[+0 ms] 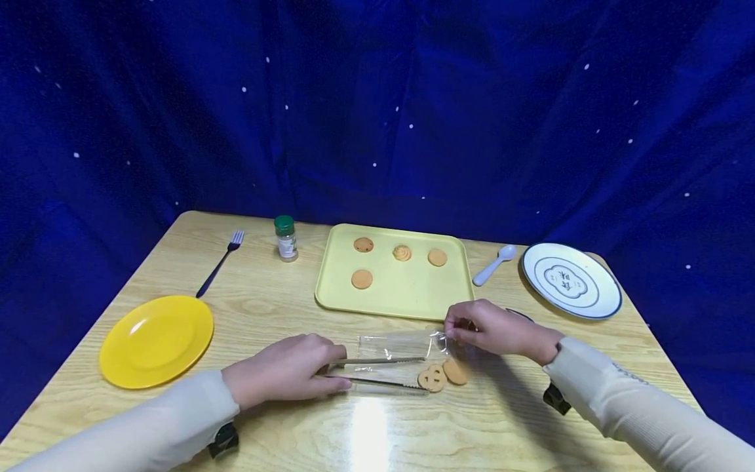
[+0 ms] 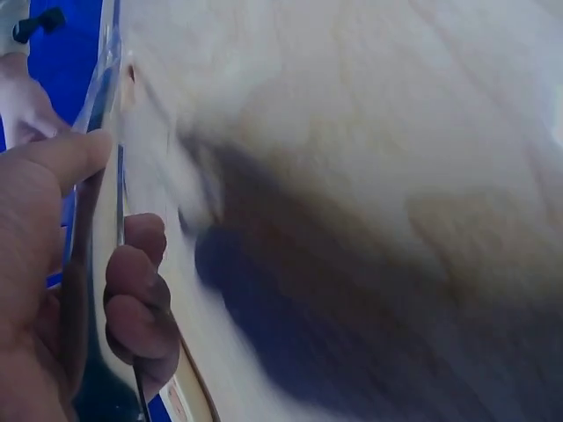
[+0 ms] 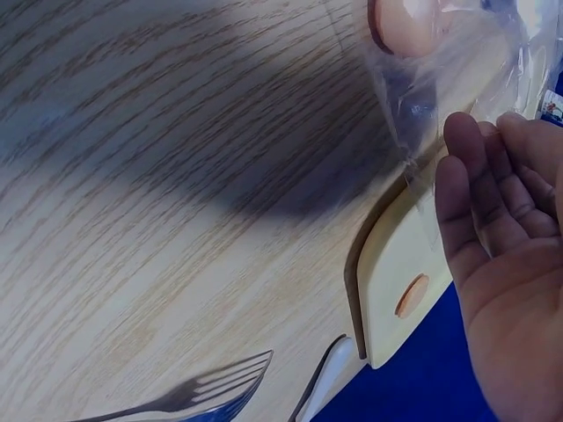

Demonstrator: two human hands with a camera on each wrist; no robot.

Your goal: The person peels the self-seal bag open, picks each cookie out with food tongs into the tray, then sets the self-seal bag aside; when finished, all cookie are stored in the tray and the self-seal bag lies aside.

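Observation:
In the head view, my left hand [image 1: 295,367] grips a pair of metal tongs [image 1: 386,360]. Their arms stand apart and reach to the right over a clear plastic bag [image 1: 371,345]. At the tong tips lies a round cookie with cut-out holes [image 1: 432,378]; a plain round cookie [image 1: 455,372] overlaps it on the right. My right hand [image 1: 486,324] pinches the upper right edge of the bag between thumb and fingers. The right wrist view shows the bag's film [image 3: 413,105] stretching away from these fingertips, with a cookie [image 3: 406,25] behind it.
Behind the hands is a yellow tray [image 1: 389,295] holding several cookies. A yellow plate [image 1: 156,341], a fork [image 1: 218,269] and a green-capped shaker [image 1: 286,239] stand left. To the right are a white spoon [image 1: 494,265], a white plate [image 1: 596,292] and another fork [image 3: 202,391].

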